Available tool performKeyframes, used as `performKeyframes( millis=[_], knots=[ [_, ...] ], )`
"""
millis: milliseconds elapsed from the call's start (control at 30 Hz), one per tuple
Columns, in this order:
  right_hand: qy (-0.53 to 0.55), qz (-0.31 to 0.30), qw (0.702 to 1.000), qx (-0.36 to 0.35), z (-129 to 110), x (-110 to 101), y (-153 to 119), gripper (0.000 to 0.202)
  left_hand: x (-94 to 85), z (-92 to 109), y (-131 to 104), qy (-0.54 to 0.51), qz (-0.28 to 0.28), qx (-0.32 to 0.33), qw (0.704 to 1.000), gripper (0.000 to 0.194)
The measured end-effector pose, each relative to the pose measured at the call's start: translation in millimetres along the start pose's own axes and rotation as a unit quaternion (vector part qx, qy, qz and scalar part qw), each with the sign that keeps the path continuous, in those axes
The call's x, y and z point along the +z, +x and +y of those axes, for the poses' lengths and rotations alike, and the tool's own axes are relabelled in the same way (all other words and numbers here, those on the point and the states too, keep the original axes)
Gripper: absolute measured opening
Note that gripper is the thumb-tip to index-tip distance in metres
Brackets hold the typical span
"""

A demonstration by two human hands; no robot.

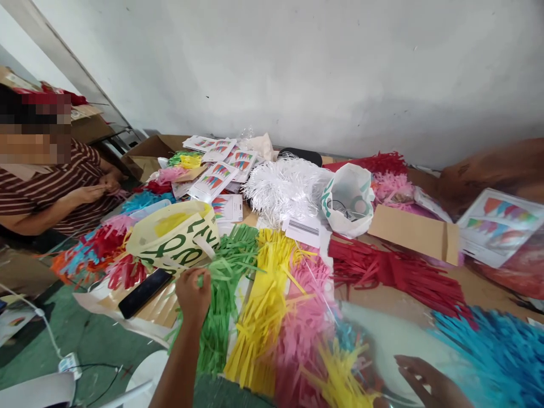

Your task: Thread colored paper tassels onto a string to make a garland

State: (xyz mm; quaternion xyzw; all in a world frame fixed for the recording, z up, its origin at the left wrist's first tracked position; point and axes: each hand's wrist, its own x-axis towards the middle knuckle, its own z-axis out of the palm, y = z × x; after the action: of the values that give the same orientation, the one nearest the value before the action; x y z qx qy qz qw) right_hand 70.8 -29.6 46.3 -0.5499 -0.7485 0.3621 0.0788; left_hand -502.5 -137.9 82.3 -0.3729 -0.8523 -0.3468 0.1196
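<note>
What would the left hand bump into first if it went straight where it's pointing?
Probably the cream bag with green letters, just past the left hand, though depth is hard to judge.

The cream bag (172, 241) bears large green letters (181, 246), but no readable word.

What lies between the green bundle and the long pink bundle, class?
In the head view, a long yellow bundle lies between the green bundle and the pink bundle, some yellow strands straying over the pink.
</note>
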Motion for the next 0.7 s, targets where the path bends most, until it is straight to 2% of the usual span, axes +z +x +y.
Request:
performKeyframes(
  millis=[67,100,200,267,300,367,433,500,567,633,700],
  knots=[
    [0.004,0.009,1.0,-0.008,-7,3,3,0.042,-22.0,22,11,-0.036,0.031,-0.015,0.999,0.03],
    [0.008,0.011,1.0,-0.015,-13,4,6,0.042,-31.7,36,15,-0.06,0.029,-0.012,0.998,0.029],
    [0.032,0.017,0.998,-0.052,-45,5,16,0.039,-48.6,91,19,-0.143,-0.034,0.027,0.989,0.026],
    [0.067,0.041,0.993,-0.086,-75,0,22,0.036,-47.5,137,13,-0.22,-0.116,0.093,0.964,0.021],
    [0.087,0.064,0.989,-0.104,-91,-5,23,0.034,-43.9,162,8,-0.267,-0.172,0.141,0.938,0.018],
    [0.127,0.149,0.968,-0.158,-122,-19,24,0.032,-32.7,211,-6,-0.332,-0.261,0.239,0.874,0.014],
    [0.116,0.227,0.939,-0.229,-146,-36,23,0.041,-18.8,254,-22,-0.343,-0.305,0.325,0.827,0.013],
    [0.071,0.267,0.916,-0.29,-160,-52,21,0.05,-4.1,288,-36,-0.328,-0.328,0.382,0.799,0.013],
    [0.034,0.271,0.907,-0.32,-162,-65,20,0.047,10.7,310,-47,-0.319,-0.358,0.403,0.779,0.014],
    [0.03,0.262,0.914,-0.309,-154,-75,22,0.031,24.7,325,-59,-0.312,-0.392,0.404,0.765,0.017],
    [0.036,0.263,0.923,-0.279,-138,-81,24,0.013,37.0,334,-75,-0.301,-0.393,0.397,0.773,0.016]
  ],
)
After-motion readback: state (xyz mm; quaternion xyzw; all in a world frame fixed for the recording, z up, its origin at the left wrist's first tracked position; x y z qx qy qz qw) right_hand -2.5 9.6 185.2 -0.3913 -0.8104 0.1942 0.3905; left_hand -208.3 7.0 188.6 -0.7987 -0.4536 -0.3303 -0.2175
